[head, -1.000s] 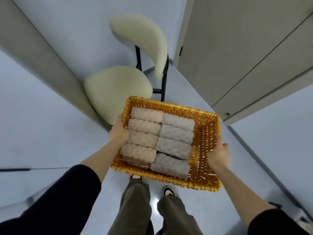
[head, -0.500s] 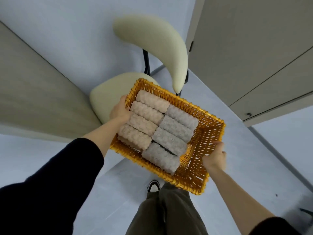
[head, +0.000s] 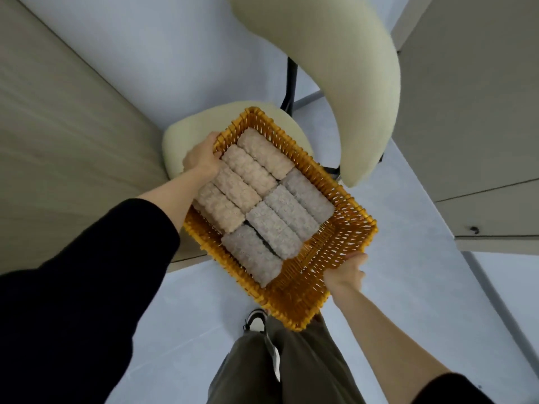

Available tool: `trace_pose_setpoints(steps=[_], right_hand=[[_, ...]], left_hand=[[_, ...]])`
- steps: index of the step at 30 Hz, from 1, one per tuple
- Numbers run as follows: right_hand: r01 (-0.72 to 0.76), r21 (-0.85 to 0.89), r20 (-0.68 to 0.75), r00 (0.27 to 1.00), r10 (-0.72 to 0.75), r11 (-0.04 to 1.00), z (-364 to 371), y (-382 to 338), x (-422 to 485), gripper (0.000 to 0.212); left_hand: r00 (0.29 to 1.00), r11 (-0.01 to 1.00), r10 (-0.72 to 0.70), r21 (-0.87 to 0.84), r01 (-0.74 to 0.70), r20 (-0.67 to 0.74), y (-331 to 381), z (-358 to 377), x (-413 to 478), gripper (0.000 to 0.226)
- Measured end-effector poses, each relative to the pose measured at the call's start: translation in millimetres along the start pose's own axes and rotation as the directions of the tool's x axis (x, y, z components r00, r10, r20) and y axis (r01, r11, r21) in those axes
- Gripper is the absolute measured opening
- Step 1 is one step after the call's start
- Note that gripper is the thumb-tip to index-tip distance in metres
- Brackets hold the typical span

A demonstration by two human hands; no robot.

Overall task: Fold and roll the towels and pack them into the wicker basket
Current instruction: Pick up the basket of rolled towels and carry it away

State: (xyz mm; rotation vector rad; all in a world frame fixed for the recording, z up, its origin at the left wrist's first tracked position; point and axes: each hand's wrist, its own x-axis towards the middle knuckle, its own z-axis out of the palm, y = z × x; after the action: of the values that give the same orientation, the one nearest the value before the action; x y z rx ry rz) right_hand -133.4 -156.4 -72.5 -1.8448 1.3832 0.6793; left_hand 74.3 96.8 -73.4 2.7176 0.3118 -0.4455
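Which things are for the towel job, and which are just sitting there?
For the job:
wicker basket
pinkish rolled towels
grey rolled towels
left hand and right hand, both gripping the basket's rim

Just there:
cream chair
cabinet doors

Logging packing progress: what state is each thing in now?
wicker basket: held at both ends over the chair seat; strip near the right hand unfilled.
pinkish towels: rolled, packed in a row.
grey towels: rolled, packed alongside.
left hand: grips the basket rim.
right hand: grips the opposite rim.
chair: upright.
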Motion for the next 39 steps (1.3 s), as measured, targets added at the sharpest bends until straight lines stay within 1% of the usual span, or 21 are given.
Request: trace_pose_setpoints(steps=[3,5,8,10,12,14,16,19,22,24,26,28,30,33,34,36,39], right_hand=[[-0.037,-0.015,0.011,0.999,0.037,0.999,18,-10,11,0.051],[-0.063,-0.02,-0.016,0.998,0.063,0.998,28,-14,12,0.052],[-0.074,-0.045,-0.075,0.995,0.07,0.996,36,-18,13,0.052],[-0.08,-0.047,-0.072,0.994,0.076,0.996,37,-19,13,0.055],[-0.088,-0.055,-0.061,0.995,0.085,0.995,34,-20,9,0.057],[-0.093,-0.046,-0.052,0.995,0.091,0.995,32,-22,7,0.058],[-0.083,-0.036,-0.033,0.996,0.082,0.996,29,-23,4,0.06],[-0.092,0.02,-0.001,0.996,0.092,0.996,27,-26,0,0.061],[-0.115,0.092,0.039,0.993,0.111,0.989,34,-30,-13,0.052],[-0.111,0.155,0.083,0.992,0.099,0.982,44,-35,-28,0.045],[-0.062,0.185,0.124,0.992,0.039,0.981,57,-40,-41,0.039],[0.0,0.233,0.173,0.984,-0.042,0.973,69,-46,-51,0.039],[0.016,0.324,0.243,0.965,-0.1,0.946,80,-58,-58,0.04],[-0.062,0.503,0.364,0.92,-0.146,0.862,91,-76,-67,0.042],[-0.062,0.53,0.383,0.907,-0.174,0.846,93,-79,-70,0.045],[-0.031,0.543,0.41,0.882,-0.232,0.839,97,-83,-69,0.048],[-0.027,0.526,0.486,0.83,-0.275,0.85,95,-91,-64,0.037]], left_hand=[[1.0,1.0,-0.027,0.005,0.027,0.005,-12,8,20,0.042],[1.0,1.0,-0.014,0.017,0.015,-0.013,-16,13,26,0.042],[0.995,0.999,0.023,0.04,-0.019,-0.095,-16,20,31,0.044],[0.986,0.998,0.041,0.053,-0.033,-0.162,-14,23,30,0.048],[0.976,1.0,0.031,0.008,-0.03,-0.213,-11,24,24,0.057],[0.972,0.997,0.016,-0.075,-0.035,-0.233,-7,24,14,0.064],[0.968,0.988,0.0,-0.151,-0.039,-0.252,-5,24,0,0.064],[0.964,0.976,-0.012,-0.212,-0.047,-0.265,-5,27,-23,0.058],[0.967,0.961,-0.02,-0.273,-0.051,-0.253,-9,27,-58,0.054],[0.971,0.952,-0.058,-0.305,-0.016,-0.233,-16,25,-86,0.056],[0.973,0.949,-0.099,-0.313,0.029,-0.208,-29,25,-110,0.057],[0.972,0.94,-0.132,-0.336,0.061,-0.193,-42,24,-129,0.06],[0.971,0.904,-0.179,-0.417,0.098,-0.16,-50,24,-143,0.068],[0.954,0.812,-0.294,-0.541,0.218,-0.057,-54,29,-155,0.083],[0.943,0.777,-0.334,-0.571,0.265,-0.016,-56,31,-156,0.087],[0.926,0.727,-0.375,-0.606,0.323,0.045,-62,37,-154,0.091],[0.925,0.739,-0.38,-0.602,0.303,-0.001,-76,42,-143,0.088]])
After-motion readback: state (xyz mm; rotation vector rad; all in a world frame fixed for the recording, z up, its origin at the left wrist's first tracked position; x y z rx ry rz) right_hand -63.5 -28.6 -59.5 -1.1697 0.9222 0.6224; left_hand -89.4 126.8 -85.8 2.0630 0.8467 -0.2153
